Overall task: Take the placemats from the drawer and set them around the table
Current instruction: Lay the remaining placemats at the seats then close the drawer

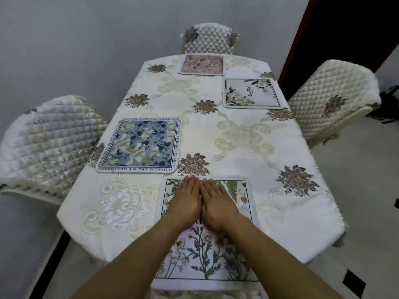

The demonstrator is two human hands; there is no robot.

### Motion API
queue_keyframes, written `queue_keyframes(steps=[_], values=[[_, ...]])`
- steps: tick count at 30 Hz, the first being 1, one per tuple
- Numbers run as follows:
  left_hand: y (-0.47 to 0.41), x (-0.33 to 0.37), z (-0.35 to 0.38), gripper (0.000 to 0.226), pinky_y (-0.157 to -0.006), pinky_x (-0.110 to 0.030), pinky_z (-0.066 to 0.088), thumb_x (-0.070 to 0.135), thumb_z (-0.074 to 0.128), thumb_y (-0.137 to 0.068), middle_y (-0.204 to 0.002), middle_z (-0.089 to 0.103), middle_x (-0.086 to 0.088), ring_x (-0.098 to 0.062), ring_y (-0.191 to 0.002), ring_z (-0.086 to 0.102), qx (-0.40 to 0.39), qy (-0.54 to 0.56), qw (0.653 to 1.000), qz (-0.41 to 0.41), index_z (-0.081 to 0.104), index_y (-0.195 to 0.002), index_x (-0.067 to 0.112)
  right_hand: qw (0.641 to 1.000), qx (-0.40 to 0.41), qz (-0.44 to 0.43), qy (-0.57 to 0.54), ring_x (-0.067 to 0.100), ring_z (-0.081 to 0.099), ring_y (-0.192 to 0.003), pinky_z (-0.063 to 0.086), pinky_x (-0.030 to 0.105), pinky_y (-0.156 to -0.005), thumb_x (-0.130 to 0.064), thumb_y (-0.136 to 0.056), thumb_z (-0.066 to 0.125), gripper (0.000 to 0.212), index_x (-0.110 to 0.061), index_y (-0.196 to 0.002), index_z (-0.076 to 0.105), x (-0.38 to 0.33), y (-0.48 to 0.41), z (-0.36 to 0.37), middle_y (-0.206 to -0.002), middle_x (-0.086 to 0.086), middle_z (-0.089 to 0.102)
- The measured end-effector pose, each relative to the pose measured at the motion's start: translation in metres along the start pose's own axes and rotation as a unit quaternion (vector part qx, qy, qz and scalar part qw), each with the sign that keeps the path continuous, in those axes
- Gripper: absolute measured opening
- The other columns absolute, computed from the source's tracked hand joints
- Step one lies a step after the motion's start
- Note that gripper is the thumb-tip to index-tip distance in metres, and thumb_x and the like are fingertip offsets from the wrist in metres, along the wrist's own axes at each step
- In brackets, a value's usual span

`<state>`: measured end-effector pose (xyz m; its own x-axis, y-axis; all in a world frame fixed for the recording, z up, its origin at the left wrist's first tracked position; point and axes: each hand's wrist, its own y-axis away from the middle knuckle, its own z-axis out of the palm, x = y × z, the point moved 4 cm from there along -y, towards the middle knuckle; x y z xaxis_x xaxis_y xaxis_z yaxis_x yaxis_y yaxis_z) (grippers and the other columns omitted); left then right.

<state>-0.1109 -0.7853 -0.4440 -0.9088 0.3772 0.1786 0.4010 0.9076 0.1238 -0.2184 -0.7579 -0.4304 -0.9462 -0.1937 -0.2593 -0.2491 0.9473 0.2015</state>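
Several placemats lie on the table [216,130]. A botanical placemat [205,260] with green plants sits at the near edge, in front of me. My left hand [185,201] and my right hand [218,203] rest flat on it, side by side and palms down, fingers together. A blue floral placemat [140,145] lies at the left side. A white placemat with lilies [251,93] is at the right side. A pink placemat [202,64] lies at the far end. No drawer is in view.
The table wears a cream floral tablecloth. Quilted chairs stand at the left [49,143], the far end [208,38] and the right [332,100]. A grey wall runs behind; a dark doorway [345,29] is at the upper right.
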Motion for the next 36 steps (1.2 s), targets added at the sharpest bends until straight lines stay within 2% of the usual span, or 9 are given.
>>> queue_keyframes(steps=[13, 18, 22, 27, 28, 30, 32, 34, 36], values=[[0.012, -0.069, -0.005, 0.067, -0.119, -0.034, -0.002, 0.048, 0.009, -0.098, -0.161, 0.002, -0.011, -0.021, -0.148, -0.008, 0.035, 0.035, 0.999, -0.021, 0.005, -0.153, 0.01, 0.998, 0.012, 0.057, 0.021, 0.021, -0.007, -0.15, -0.002, 0.035, -0.12, -0.053, -0.082, -0.005, 0.084, -0.01, -0.154, -0.003, 0.102, 0.025, -0.01, -0.163, 0.01, -0.005], [0.034, -0.055, -0.005, 0.08, -0.118, -0.037, -0.004, 0.057, -0.007, -0.09, -0.16, -0.005, -0.015, -0.026, -0.147, -0.012, 0.022, 0.026, 0.998, -0.057, 0.001, -0.152, 0.005, 0.996, 0.019, 0.087, -0.003, 0.026, -0.013, -0.149, -0.006, 0.037, -0.12, -0.049, -0.087, -0.004, 0.079, -0.006, -0.153, -0.007, 0.079, 0.044, -0.003, -0.161, 0.015, -0.011], [0.113, -0.035, 0.016, 0.068, -0.119, -0.034, -0.005, 0.051, 0.008, -0.098, -0.158, -0.015, -0.007, -0.018, -0.145, -0.023, 0.032, 0.03, 0.998, -0.051, -0.005, -0.151, 0.01, 0.992, 0.087, 0.088, -0.033, 0.027, -0.003, -0.15, -0.005, 0.033, -0.119, -0.045, -0.096, 0.013, 0.07, -0.004, -0.153, 0.009, 0.043, 0.123, 0.03, -0.161, 0.014, 0.0], [0.189, -0.03, 0.049, 0.069, -0.117, -0.029, -0.001, 0.053, 0.019, -0.095, -0.161, 0.007, -0.005, -0.018, -0.148, -0.003, 0.008, 0.02, 0.998, -0.054, 0.018, -0.149, 0.01, 0.992, 0.077, 0.079, -0.057, 0.022, 0.015, -0.148, 0.023, 0.04, -0.112, -0.046, -0.094, 0.023, 0.066, -0.005, -0.145, 0.033, 0.026, 0.183, 0.075, -0.153, 0.009, 0.036], [0.187, -0.049, 0.07, 0.071, -0.118, -0.031, 0.007, 0.056, 0.021, -0.094, -0.161, 0.007, -0.006, -0.018, -0.149, 0.0, 0.038, -0.012, 0.996, -0.082, 0.014, -0.151, 0.013, 0.99, 0.091, 0.085, -0.059, 0.019, 0.019, -0.146, 0.033, 0.041, -0.104, -0.047, -0.094, 0.025, 0.062, -0.007, -0.138, 0.042, 0.031, 0.181, 0.079, -0.148, 0.008, 0.042], [0.18, -0.058, 0.095, 0.083, -0.101, -0.048, 0.044, 0.071, 0.037, -0.083, -0.141, 0.045, -0.015, -0.021, -0.142, 0.032, 0.021, 0.0, 0.994, -0.105, 0.03, -0.147, 0.018, 0.995, 0.017, 0.078, -0.061, 0.014, 0.047, -0.13, 0.048, 0.04, -0.088, -0.053, -0.094, 0.03, 0.055, -0.012, -0.119, 0.056, 0.023, 0.183, 0.064, -0.134, 0.006, 0.052], [0.177, -0.04, 0.056, 0.075, -0.069, -0.043, 0.059, 0.077, 0.054, -0.068, -0.097, 0.059, -0.001, -0.017, -0.098, 0.069, -0.059, -0.016, 0.99, -0.127, 0.068, -0.117, 0.022, 0.985, -0.068, 0.111, -0.112, 0.013, 0.065, -0.11, 0.057, 0.037, -0.086, -0.054, -0.093, 0.037, 0.053, -0.017, -0.121, 0.063, 0.014, 0.189, 0.017, -0.127, 0.001, 0.065], [0.196, 0.006, -0.04, 0.047, -0.082, -0.031, 0.055, 0.051, 0.062, -0.079, -0.11, 0.061, -0.008, -0.019, -0.099, 0.067, -0.088, -0.037, 0.986, -0.14, 0.067, -0.112, 0.018, 0.991, -0.041, 0.106, -0.076, 0.02, 0.059, -0.118, 0.048, 0.036, -0.101, -0.039, -0.095, 0.044, 0.042, -0.018, -0.13, 0.056, 0.011, 0.2, -0.032, -0.133, 0.004, 0.06], [0.225, 0.041, -0.109, 0.035, -0.09, -0.037, 0.048, 0.029, 0.048, -0.089, -0.12, 0.058, -0.008, -0.025, -0.107, 0.058, -0.054, -0.037, 0.99, -0.122, 0.055, -0.121, 0.015, 0.988, -0.104, 0.099, -0.053, 0.025, 0.058, -0.114, 0.047, 0.036, -0.099, -0.031, -0.09, 0.05, 0.039, -0.016, -0.126, 0.054, 0.005, 0.221, -0.067, -0.127, 0.008, 0.058]])
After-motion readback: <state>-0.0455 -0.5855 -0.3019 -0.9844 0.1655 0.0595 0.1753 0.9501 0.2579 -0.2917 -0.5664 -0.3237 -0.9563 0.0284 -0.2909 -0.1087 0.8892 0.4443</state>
